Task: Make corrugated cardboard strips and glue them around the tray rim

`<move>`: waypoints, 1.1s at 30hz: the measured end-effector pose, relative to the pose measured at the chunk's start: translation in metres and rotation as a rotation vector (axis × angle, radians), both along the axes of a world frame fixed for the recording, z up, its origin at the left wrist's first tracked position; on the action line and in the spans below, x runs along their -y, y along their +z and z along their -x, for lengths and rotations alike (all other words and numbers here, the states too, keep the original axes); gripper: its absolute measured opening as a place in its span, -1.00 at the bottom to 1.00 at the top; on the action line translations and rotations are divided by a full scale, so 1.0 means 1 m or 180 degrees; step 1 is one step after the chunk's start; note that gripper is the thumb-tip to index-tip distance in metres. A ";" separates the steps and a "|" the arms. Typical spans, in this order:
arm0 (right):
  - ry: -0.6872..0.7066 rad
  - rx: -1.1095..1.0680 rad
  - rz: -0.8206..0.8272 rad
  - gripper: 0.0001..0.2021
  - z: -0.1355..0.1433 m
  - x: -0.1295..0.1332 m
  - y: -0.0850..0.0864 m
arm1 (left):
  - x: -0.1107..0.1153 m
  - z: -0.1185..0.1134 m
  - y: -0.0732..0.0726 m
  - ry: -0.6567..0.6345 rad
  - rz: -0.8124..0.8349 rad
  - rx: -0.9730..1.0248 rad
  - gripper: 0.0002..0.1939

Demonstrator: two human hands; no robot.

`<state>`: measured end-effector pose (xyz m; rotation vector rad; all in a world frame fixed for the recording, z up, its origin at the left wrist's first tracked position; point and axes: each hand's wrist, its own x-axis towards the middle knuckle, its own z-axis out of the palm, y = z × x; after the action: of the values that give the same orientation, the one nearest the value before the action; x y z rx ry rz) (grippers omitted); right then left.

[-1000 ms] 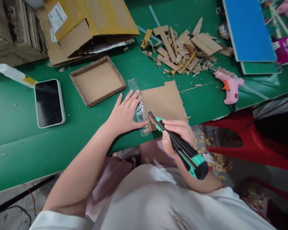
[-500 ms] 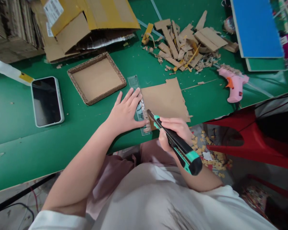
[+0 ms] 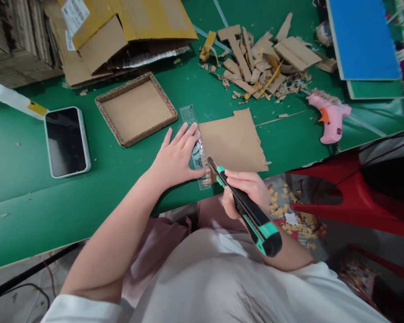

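Observation:
My left hand [image 3: 177, 157] lies with fingers spread on a clear plastic ruler [image 3: 187, 115], pressing it along the left side of a flat piece of cardboard [image 3: 234, 138]. In my right hand [image 3: 247, 190] is a black and teal utility knife [image 3: 247, 206], its fingers wrapped round the handle. The blade tip meets the cardboard right beside the ruler's edge, near the thumb of my left hand. Left of the ruler sits a shallow cardboard tray [image 3: 134, 107] with corrugated walls.
A phone [image 3: 67, 142] lies at the left. Behind are a yellow-taped cardboard box [image 3: 148, 20] and a heap of cardboard scraps [image 3: 256, 60]. A pink glue gun [image 3: 331, 116] and a blue board [image 3: 363, 40] are at the right. A red stool [image 3: 353, 197] stands by the table [image 3: 16, 220].
My right hand and the knife have shifted slightly towards my body, with the blade staying by the ruler. My left hand keeps its place on the ruler.

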<state>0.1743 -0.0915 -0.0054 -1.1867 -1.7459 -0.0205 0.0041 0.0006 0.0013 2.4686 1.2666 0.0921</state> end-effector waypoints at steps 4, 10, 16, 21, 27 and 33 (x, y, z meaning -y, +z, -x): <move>0.0042 0.0039 -0.0066 -0.74 0.000 0.002 0.001 | 0.000 -0.001 0.001 0.0005 0.0031 -0.0012 -0.15; 0.0073 0.0039 -0.0200 -0.74 0.000 0.000 -0.007 | 0.000 -0.001 0.001 0.0019 0.0030 0.0028 -0.15; 0.0005 0.0026 0.0027 -0.77 0.000 0.002 -0.003 | 0.001 0.000 0.001 0.0014 0.0028 0.0052 -0.17; -0.0096 -0.0142 -0.0197 -0.80 0.004 0.002 0.004 | 0.001 0.000 0.001 0.0013 0.0054 0.0013 -0.16; -0.0103 -0.0007 0.0170 -0.82 0.003 0.004 0.014 | 0.001 0.001 -0.003 -0.0020 -0.0018 0.0185 -0.16; -0.0077 0.0069 0.0415 -0.78 0.003 0.007 0.015 | 0.001 0.001 -0.005 -0.0040 0.0004 0.0189 -0.16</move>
<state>0.1717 -0.0988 0.0093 -1.3060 -1.7738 0.0672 0.0026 -0.0005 -0.0033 2.4537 1.2262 0.1602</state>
